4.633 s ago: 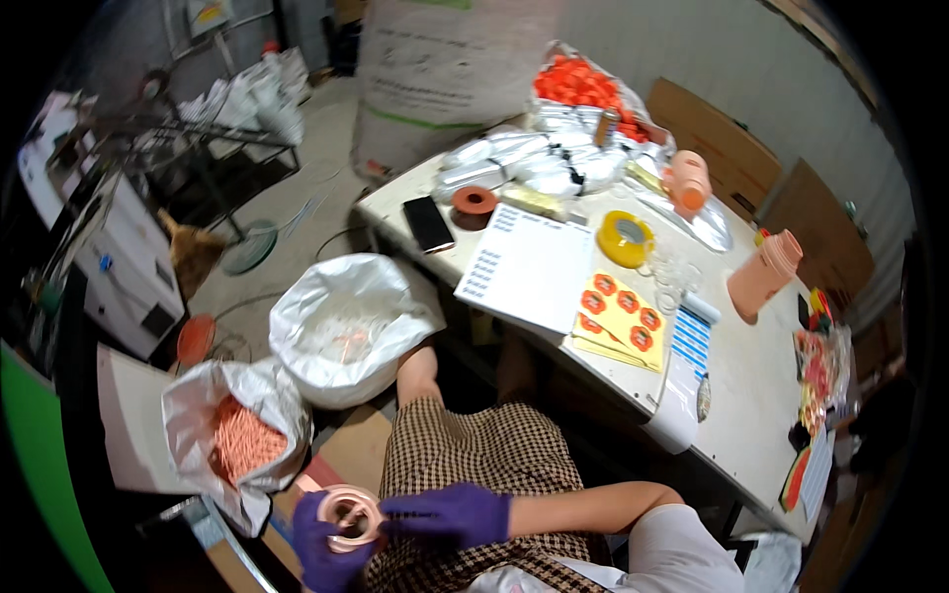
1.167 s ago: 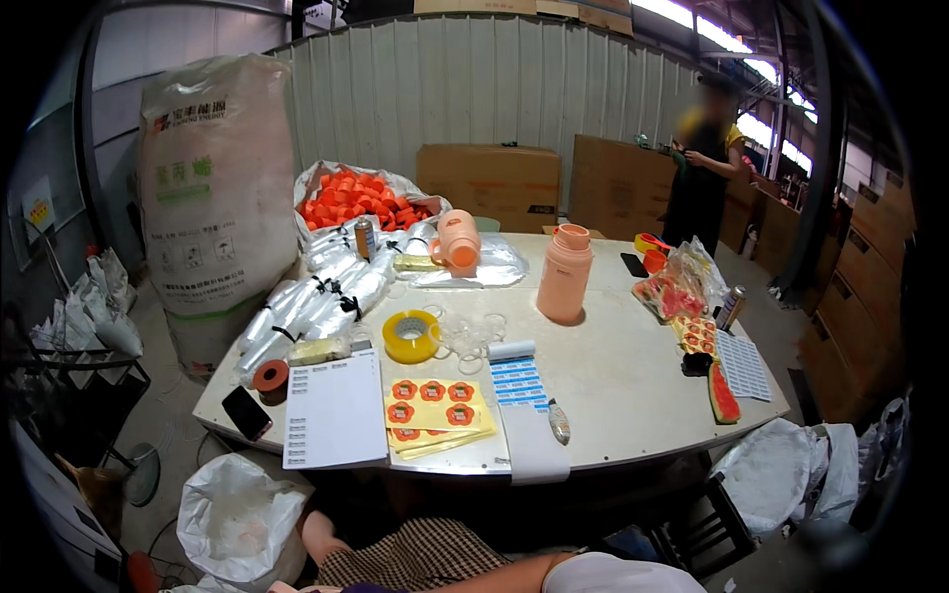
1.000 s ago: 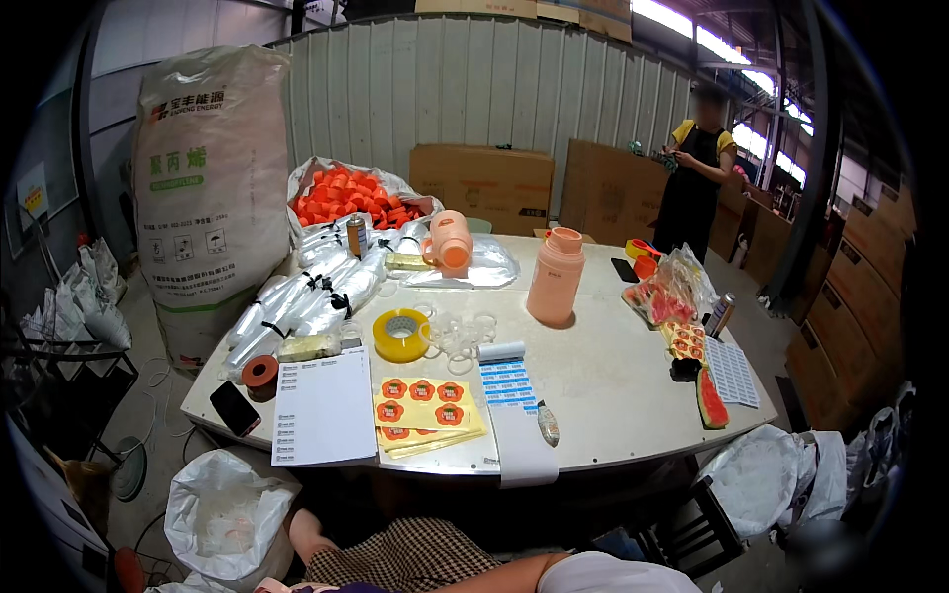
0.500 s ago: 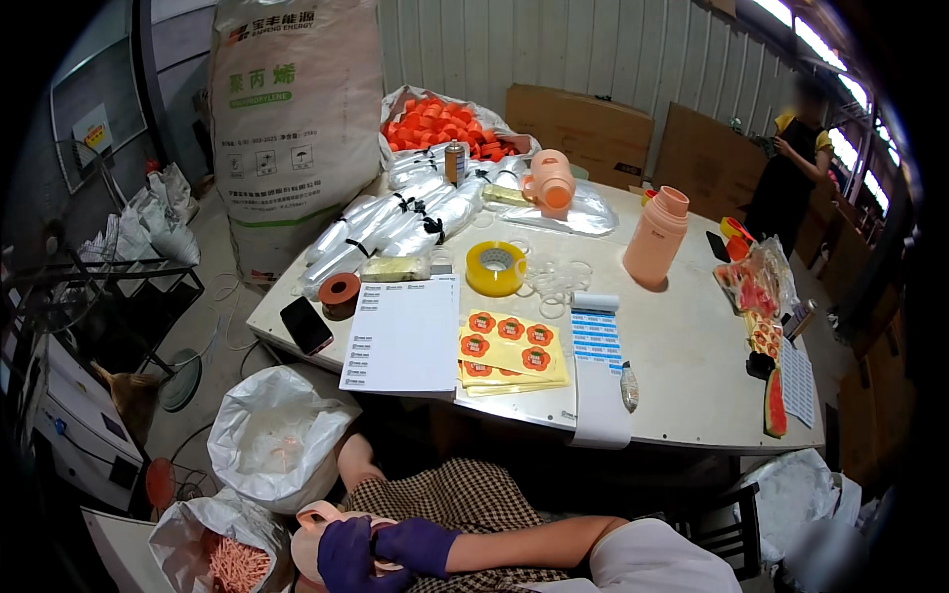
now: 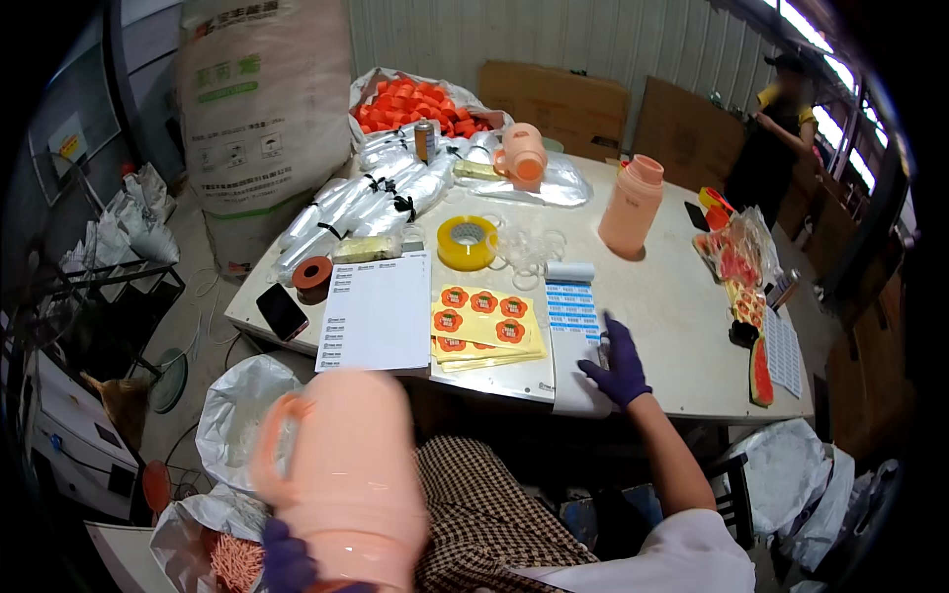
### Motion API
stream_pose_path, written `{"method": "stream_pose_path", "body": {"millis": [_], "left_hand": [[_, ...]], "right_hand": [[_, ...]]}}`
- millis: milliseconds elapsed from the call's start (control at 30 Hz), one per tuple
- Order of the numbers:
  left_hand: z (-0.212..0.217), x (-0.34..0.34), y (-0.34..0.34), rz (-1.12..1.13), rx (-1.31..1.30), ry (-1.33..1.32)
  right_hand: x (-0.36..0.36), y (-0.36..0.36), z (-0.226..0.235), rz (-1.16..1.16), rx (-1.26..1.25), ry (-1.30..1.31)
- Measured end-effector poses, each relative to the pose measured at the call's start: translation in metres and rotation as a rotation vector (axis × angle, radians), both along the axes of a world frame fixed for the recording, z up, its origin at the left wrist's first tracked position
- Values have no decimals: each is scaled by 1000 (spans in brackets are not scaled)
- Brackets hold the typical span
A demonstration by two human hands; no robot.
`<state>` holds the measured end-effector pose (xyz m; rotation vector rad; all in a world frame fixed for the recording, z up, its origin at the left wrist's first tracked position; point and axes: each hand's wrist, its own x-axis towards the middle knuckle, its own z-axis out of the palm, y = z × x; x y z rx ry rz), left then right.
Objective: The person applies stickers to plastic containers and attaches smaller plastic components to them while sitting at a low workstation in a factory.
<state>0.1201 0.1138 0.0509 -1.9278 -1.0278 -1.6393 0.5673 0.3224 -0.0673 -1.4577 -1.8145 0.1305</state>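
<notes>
Down at the lower left of the frame, the left hand (image 5: 289, 558), in a purple glove, is gripping a blurred pink bottle (image 5: 346, 479) with a loop handle from below, holding it upright over the lap; whether anything is inside it cannot be told. Just left of that hand, a white bag (image 5: 188, 524) is lying open with thin pink pieces showing inside, and a second white bag (image 5: 237, 420) is sitting above it. Toward the centre right, the right hand (image 5: 615, 364), also gloved, is resting with fingers spread on a strip of blue labels (image 5: 573, 316) at the near edge of the table (image 5: 672, 306), clasping nothing. Beside the strip, a sheet of orange flower stickers (image 5: 484, 316) and a white label sheet (image 5: 378, 311) are lying flat. Further up, a yellow tape roll (image 5: 467, 242) is sitting near clear rings, and a capped pink bottle (image 5: 631, 206) is standing upright. At the upper centre, another pink bottle (image 5: 522, 153) is lying on its side, and a clear bag (image 5: 420, 104) is bulging with orange caps. A person (image 5: 776, 124) is standing at the upper right.
</notes>
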Motion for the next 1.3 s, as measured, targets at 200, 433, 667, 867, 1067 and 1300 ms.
{"method": "stream_pose_path", "body": {"millis": [200,433,667,867,1067,1300], "left_hand": [[-41,77,82,-552,-150,536],[-168,88,77,-620,-67,695],[-177,74,76,-642,-92,796],[-168,78,78,-637,-133,799],[-166,70,78,-668,-141,895],[-153,85,81,-692,-91,854]], "right_hand": [[57,4,-31,-214,-105,-157],[52,24,-11,-4,145,-287],[51,52,-13,-102,-241,-107],[26,23,24,-30,111,-140],[-81,-1,90,388,-583,513],[-105,-4,101,318,-647,317]]}}
